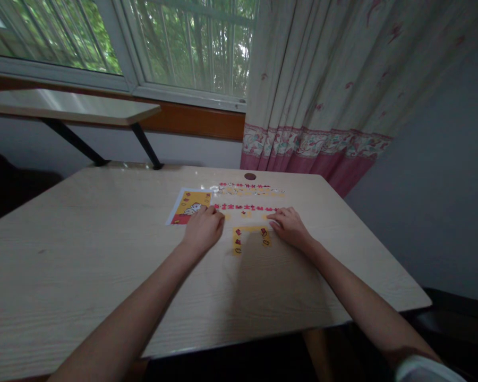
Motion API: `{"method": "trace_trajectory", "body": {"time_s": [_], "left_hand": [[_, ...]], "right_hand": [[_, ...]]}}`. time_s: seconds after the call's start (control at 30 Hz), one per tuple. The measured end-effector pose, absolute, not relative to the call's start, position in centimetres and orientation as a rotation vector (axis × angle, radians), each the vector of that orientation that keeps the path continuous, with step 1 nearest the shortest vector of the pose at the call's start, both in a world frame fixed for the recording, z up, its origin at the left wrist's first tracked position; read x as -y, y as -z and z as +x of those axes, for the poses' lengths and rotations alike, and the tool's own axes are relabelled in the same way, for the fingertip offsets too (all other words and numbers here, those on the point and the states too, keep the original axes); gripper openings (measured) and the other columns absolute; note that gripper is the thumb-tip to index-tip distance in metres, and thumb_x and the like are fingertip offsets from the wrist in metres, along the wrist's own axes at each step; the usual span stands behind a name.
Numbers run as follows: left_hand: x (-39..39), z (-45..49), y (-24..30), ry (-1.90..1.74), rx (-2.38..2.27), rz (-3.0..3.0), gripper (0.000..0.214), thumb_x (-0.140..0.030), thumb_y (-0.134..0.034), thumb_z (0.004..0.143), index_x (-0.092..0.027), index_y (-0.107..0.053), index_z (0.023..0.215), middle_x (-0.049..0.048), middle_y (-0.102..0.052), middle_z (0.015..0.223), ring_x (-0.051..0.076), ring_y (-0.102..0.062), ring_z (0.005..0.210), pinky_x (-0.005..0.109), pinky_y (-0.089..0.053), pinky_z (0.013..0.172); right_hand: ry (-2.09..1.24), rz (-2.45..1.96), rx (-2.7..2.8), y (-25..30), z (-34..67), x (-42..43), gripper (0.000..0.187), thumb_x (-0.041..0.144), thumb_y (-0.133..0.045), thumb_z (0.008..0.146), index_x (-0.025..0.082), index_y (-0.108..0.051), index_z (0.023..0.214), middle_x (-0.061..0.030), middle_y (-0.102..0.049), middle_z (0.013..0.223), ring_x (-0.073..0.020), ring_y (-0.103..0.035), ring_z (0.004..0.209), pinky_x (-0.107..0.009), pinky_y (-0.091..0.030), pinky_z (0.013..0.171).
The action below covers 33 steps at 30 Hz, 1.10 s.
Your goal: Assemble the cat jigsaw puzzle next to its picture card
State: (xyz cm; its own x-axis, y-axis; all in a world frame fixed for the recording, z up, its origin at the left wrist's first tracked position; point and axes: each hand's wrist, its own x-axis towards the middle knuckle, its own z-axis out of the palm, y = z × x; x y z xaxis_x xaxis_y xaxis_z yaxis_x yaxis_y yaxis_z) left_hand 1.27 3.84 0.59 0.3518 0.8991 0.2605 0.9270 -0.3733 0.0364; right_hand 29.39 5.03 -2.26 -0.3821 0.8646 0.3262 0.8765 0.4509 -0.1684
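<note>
Yellow and red puzzle pieces lie on a pale wooden table [103, 239]. My left hand [204, 225] is closed, its fingers curled, with the fingertips on a small yellow puzzle piece [227, 217]. It rests over the lower right part of a printed picture sheet [182, 204], which shows a white cartoon animal on yellow and red. My right hand [290, 225] is bent inward, thumb and index finger pinching at another yellow piece [265, 216]. Between and below the hands sits a joined yellow frame section [237, 242], shaped like an upside-down U. Fingertip contact is small and partly hidden.
Beyond the hands runs a row of red pieces [247, 207], with further rows of loose pieces [245, 185] behind. A dark round disc [250, 176] lies near the back edge. A raised shelf [71, 106] stands at the back left, a curtain [302, 106] at the back right.
</note>
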Motion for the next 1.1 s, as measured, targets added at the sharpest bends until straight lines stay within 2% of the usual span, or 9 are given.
{"method": "trace_trajectory", "body": {"time_s": [0.37,0.6,0.7,0.83,0.9,1.0,1.1], "left_hand": [[-4.1,2.4,0.0,0.444,1.753,-2.392,0.032,-0.036,-0.045,0.088,-0.015,-0.068,0.085,0.0134,-0.063,0.090,0.029,-0.052,0.091,0.038,-0.042,0.075],[-5.1,2.1,0.6,0.585,1.803,-2.506,0.023,-0.032,-0.053,0.086,-0.014,-0.067,0.089,0.0130,-0.063,0.098,0.028,-0.052,0.092,0.039,-0.042,0.080],[-5.5,1.9,0.9,0.710,1.821,-2.552,0.017,-0.027,-0.058,0.081,-0.014,-0.065,0.090,0.0112,-0.065,0.094,0.027,-0.054,0.091,0.038,-0.042,0.081],[-5.6,2.4,1.1,1.089,1.875,-2.637,0.010,-0.025,-0.057,0.080,-0.017,-0.063,0.079,0.0055,-0.065,0.078,0.021,-0.056,0.078,0.033,-0.043,0.073],[-5.5,3.1,1.0,1.422,1.972,-2.630,0.012,-0.027,-0.060,0.076,-0.017,-0.064,0.078,0.0034,-0.063,0.072,0.017,-0.055,0.068,0.030,-0.042,0.065],[-5.1,4.2,0.6,2.002,2.054,-2.686,0.021,-0.027,-0.063,0.070,-0.016,-0.067,0.087,0.0004,-0.060,0.066,0.012,-0.050,0.057,0.026,-0.040,0.057],[-4.6,5.1,0.0,2.467,2.131,-2.653,0.019,-0.024,-0.068,0.061,-0.016,-0.068,0.079,-0.0007,-0.060,0.063,0.010,-0.051,0.055,0.024,-0.041,0.056]], "right_hand": [[0.037,-1.480,2.338,2.1,29.3,-5.1,0.027,0.026,-0.054,0.086,0.021,-0.067,0.109,-0.0086,-0.063,0.101,-0.0229,-0.049,0.094,-0.036,-0.037,0.085],[0.045,-1.447,2.328,2.2,29.5,-5.2,0.026,0.027,-0.054,0.086,0.022,-0.067,0.108,-0.0090,-0.063,0.098,-0.0225,-0.050,0.093,-0.036,-0.038,0.084],[0.040,-1.421,2.309,2.3,29.5,-5.2,0.025,0.026,-0.054,0.086,0.021,-0.068,0.106,-0.0095,-0.062,0.100,-0.0226,-0.050,0.095,-0.036,-0.038,0.086],[0.030,-1.356,2.286,2.1,29.2,-4.9,0.022,0.024,-0.055,0.085,0.020,-0.069,0.102,-0.0097,-0.061,0.099,-0.0220,-0.051,0.094,-0.036,-0.040,0.085],[0.030,-1.293,2.278,1.9,28.7,-4.5,0.021,0.024,-0.054,0.086,0.020,-0.069,0.100,-0.0093,-0.062,0.096,-0.0213,-0.052,0.093,-0.035,-0.040,0.084],[0.029,-1.192,2.272,1.5,27.5,-3.7,0.020,0.025,-0.052,0.088,0.021,-0.069,0.098,-0.0078,-0.063,0.092,-0.0195,-0.053,0.090,-0.034,-0.040,0.084],[0.033,-1.146,2.270,1.1,26.2,-2.7,0.021,0.025,-0.051,0.088,0.022,-0.068,0.100,-0.0058,-0.064,0.089,-0.0184,-0.054,0.086,-0.034,-0.039,0.084]]}}
